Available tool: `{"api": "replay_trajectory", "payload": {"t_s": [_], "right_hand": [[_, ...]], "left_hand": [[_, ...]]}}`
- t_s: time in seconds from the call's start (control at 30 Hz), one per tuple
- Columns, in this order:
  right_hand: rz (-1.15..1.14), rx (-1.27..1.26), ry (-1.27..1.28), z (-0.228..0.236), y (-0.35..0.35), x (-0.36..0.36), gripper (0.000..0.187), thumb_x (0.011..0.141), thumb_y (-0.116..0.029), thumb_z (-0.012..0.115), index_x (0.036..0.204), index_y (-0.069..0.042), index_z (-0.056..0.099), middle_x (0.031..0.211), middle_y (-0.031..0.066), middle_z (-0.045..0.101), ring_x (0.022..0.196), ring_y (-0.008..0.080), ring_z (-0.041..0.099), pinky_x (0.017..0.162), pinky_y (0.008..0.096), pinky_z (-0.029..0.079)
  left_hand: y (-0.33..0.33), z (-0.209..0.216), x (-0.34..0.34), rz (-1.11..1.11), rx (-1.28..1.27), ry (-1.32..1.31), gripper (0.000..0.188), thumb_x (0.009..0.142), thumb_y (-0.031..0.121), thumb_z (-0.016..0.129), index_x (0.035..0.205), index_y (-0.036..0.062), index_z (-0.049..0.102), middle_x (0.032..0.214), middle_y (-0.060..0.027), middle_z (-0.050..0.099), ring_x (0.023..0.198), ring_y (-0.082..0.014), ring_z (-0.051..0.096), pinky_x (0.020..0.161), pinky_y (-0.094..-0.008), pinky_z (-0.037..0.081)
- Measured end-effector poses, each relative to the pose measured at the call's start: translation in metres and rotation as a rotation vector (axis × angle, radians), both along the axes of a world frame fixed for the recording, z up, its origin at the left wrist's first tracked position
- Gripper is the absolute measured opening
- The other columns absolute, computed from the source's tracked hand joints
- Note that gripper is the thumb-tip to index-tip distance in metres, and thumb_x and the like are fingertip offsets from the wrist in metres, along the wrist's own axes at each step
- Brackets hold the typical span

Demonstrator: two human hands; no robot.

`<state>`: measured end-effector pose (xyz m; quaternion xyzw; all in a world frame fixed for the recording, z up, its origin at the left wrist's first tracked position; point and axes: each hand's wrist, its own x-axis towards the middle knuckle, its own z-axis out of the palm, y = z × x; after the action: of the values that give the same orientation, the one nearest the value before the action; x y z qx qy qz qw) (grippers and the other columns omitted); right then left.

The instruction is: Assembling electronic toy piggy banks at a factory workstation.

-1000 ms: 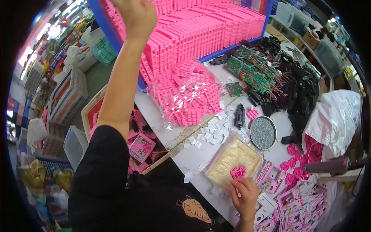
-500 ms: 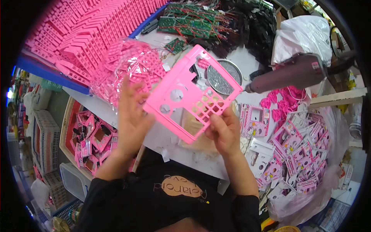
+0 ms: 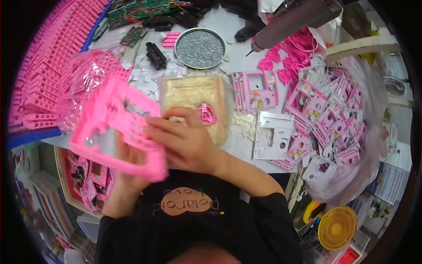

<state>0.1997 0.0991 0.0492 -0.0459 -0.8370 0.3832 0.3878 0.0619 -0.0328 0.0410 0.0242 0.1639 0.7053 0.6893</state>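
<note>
A pink plastic casing (image 3: 115,152) with a window, round holes and a grid of small button holes is tilted in front of me, smeared by motion. My left hand (image 3: 132,165) supports it from below, its fingers mostly hidden behind the casing. My right hand (image 3: 191,143) has its fingers pressed together over the casing's right side, at the button holes; its thumb is out of sight. Just past the right hand, a wooden block (image 3: 193,90) wrapped in clear film carries a small bright pink ring-like coil (image 3: 206,115).
A round tin of small silvery pieces (image 3: 200,48) stands beyond the block. A dark powered screwdriver (image 3: 294,24) hangs at upper right. Printed pink panels (image 3: 327,114) heap up at right; pink casings (image 3: 48,57) fill a blue-edged tray at left, beside bagged pink keypads (image 3: 92,79).
The casing has moved left and down and has been turned over toward the left. My left hand has gone from open beside it to beneath it; my right hand has moved left with it.
</note>
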Motion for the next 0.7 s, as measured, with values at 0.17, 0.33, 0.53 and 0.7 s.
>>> {"api": "replay_trajectory", "payload": {"t_s": [0.17, 0.33, 0.53, 0.7], "right_hand": [[-0.15, 0.102, -0.221, -0.001, 0.021, 0.064, 0.031, 0.074, -0.007, 0.074, 0.104, -0.005, 0.071, 0.097, 0.0133, 0.072, 0.091, 0.0316, 0.067, 0.079, 0.0402, 0.052], [-0.483, 0.258, -0.708, -0.02, 0.063, 0.138, 0.022, 0.073, -0.011, 0.075, 0.093, -0.008, 0.066, 0.088, 0.0082, 0.066, 0.085, 0.0315, 0.059, 0.074, 0.043, 0.048], [-0.477, 0.276, -0.72, -0.033, 0.064, 0.13, 0.021, 0.075, -0.011, 0.074, 0.094, -0.008, 0.066, 0.091, 0.0088, 0.065, 0.089, 0.0315, 0.058, 0.075, 0.0428, 0.048], [-0.683, 0.314, -0.699, -0.025, 0.102, 0.131, 0.027, 0.079, -0.012, 0.074, 0.104, -0.007, 0.067, 0.102, 0.0088, 0.068, 0.096, 0.0318, 0.058, 0.084, 0.0422, 0.048]], "left_hand": [[-0.013, -0.002, -0.046, 0.108, -0.103, 0.257, 0.05, 0.103, 0.023, 0.056, 0.146, 0.0023, 0.042, 0.131, -0.011, 0.06, 0.108, -0.0163, 0.063, 0.066, -0.0222, 0.054], [0.006, 0.013, -0.044, 0.258, -0.249, 0.761, 0.054, 0.103, 0.008, 0.052, 0.153, 0.0019, 0.032, 0.123, -0.0089, 0.062, 0.083, -0.0062, 0.06, 0.044, -0.0159, 0.036], [0.033, 0.017, -0.027, 0.298, -0.283, 0.792, 0.06, 0.102, 0.002, 0.052, 0.156, 0.0026, 0.026, 0.124, -0.0102, 0.062, 0.082, -0.0073, 0.059, 0.052, -0.0181, 0.041], [0.028, 0.009, -0.032, 0.294, -0.218, 0.824, 0.061, 0.102, 0.001, 0.051, 0.157, 0.0028, 0.024, 0.122, -0.0102, 0.062, 0.082, -0.0076, 0.059, 0.056, -0.0189, 0.043]]}}
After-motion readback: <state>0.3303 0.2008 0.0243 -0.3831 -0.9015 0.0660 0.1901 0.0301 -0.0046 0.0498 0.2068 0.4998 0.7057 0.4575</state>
